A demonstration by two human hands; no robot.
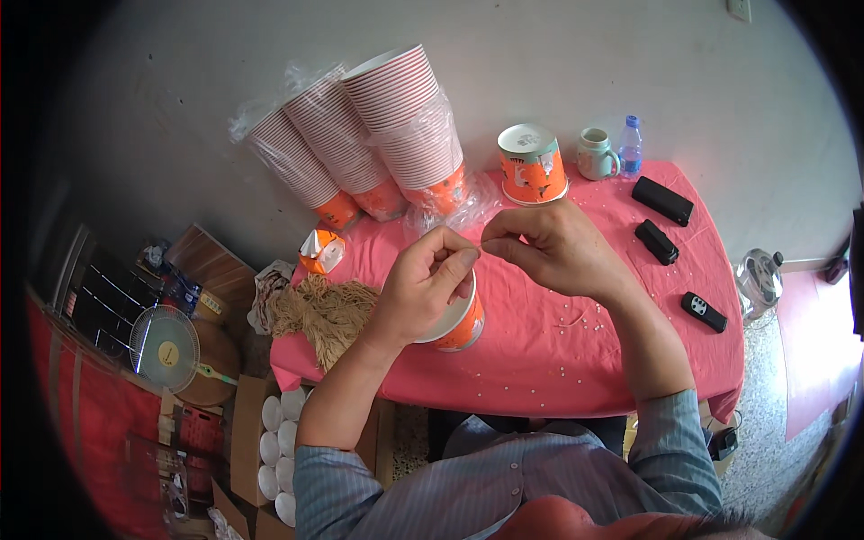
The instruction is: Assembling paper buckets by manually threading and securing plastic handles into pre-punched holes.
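Observation:
My left hand [425, 281] and my right hand [562, 247] meet over the middle of the table, fingertips almost touching. Both are closed in a pinch; whatever lies between the fingers is too thin or small to make out. Just below my left hand stands an orange paper bucket [464, 329] with a white rim, partly covered by that hand. A heap of tan string [328, 317] lies beside my left forearm. Small white bits [585, 322] are scattered on the pink tablecloth [531, 378] near my right forearm.
Tall stacks of paper buckets [396, 117] in clear plastic lean at the back left. An upturned bucket [535, 171], a mug [595, 157] and a water bottle [630, 148] line the wall. Black cases [662, 201] and a remote [704, 311] lie right. A carton of white cups [270, 450] stands lower left.

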